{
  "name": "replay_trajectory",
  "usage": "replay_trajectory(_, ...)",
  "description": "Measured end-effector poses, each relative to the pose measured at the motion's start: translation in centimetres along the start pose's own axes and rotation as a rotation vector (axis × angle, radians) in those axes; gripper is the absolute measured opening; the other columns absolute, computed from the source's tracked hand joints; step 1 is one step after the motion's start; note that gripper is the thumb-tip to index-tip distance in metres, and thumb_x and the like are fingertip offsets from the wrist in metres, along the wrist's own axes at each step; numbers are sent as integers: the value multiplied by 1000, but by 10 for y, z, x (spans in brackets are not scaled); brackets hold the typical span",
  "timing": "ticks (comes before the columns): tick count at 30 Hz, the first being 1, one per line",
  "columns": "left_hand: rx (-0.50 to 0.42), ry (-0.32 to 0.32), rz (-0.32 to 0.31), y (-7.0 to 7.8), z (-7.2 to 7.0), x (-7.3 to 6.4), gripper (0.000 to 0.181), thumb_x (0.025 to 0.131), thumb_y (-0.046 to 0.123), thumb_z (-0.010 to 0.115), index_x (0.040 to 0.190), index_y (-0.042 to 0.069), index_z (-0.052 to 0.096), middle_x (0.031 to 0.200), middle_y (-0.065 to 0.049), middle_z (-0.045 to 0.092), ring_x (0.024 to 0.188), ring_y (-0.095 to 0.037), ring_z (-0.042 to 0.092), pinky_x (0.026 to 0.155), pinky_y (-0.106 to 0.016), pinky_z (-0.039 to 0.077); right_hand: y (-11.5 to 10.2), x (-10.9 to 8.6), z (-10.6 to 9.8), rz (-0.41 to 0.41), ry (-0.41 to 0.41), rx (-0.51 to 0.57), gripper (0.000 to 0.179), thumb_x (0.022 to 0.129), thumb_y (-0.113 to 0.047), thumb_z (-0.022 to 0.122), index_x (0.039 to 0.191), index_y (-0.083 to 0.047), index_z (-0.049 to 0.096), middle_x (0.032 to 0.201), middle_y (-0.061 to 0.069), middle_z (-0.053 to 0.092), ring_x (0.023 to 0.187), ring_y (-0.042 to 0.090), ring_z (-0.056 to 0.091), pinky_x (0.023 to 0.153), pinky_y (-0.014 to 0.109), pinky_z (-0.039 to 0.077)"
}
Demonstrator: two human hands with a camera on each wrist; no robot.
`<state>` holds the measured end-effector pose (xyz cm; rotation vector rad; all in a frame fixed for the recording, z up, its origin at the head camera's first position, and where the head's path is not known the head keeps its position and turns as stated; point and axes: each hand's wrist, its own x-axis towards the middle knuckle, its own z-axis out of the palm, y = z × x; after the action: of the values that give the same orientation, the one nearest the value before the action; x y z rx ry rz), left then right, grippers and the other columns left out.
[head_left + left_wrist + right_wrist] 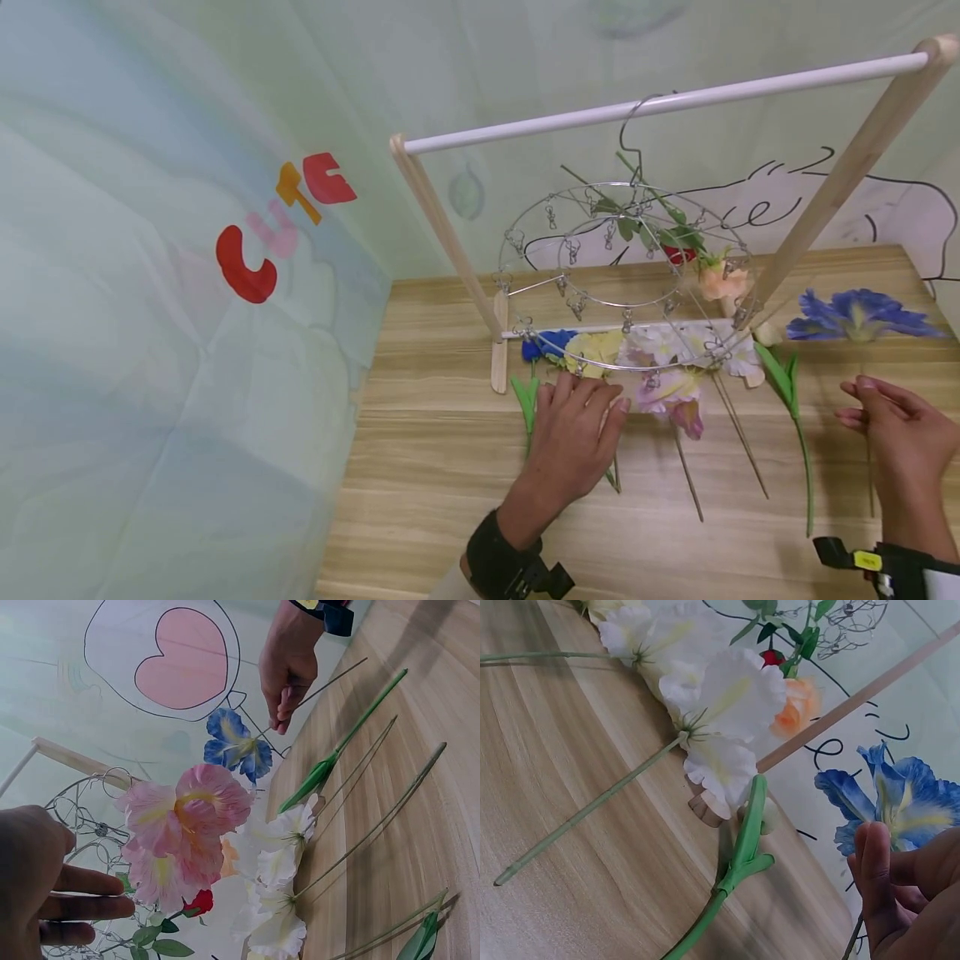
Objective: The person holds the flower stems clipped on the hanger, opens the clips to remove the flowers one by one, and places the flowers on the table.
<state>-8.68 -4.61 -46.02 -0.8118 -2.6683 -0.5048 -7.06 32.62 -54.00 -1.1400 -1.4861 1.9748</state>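
In the head view my right hand (907,437) pinches the thin stem of a blue artificial flower (862,317); the right wrist view shows this bloom (900,799) just beyond the fingertips. My left hand (573,429) is at the front of a round metal clip hanger (626,321), its thumb and index fingertips beside a pink artificial flower (671,396). In the left wrist view several fingers of that hand (60,889) stretch toward the pink flower (184,825). Its stem, and whether the thumb and index finger hold anything, are hidden.
The hanger hooks over the white bar (540,125) of a wooden stand. A red rose (678,254) and a peach flower (723,279) are behind. White (742,354), yellow (592,352) and blue (551,343) flowers lie beneath the hanger; a green-leaved stem (798,433) lies right.
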Motion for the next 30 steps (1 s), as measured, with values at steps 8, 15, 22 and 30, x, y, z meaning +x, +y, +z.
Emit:
replay_trajectory(8,-15,3,-1,-1,0,-1,41,115,37,41,123,18,77,120,4,75,106,-16,54,82,-31,32,1,8,7,47,-5,-71,34,101,-15,70,134,-10,71,71,-17,74,50,6,69,49,18,54)
replay_trajectory(15,-24,5,-5,-2,-1,-1,41,115,37,42,123,18,77,120,4,75,106,-17,55,83,-31,33,2,16,10,96,-5,-152,46,104,-17,66,148,-6,61,69,-21,70,51,3,69,51,18,54)
replay_trajectory(22,-19,-7,-15,-3,-1,-2,41,115,38,41,123,18,77,121,5,75,107,-16,55,83,-32,34,2,18,13,105,23,-114,43,104,-13,66,147,-7,62,68,-20,70,51,3,69,51,17,54)
replay_trajectory(30,-23,-14,-24,-4,-1,-2,42,115,38,41,124,19,77,122,5,74,108,-16,54,83,-31,33,3,20,14,101,37,-162,46,106,-12,62,151,-2,57,62,-24,65,47,0,65,49,15,52)
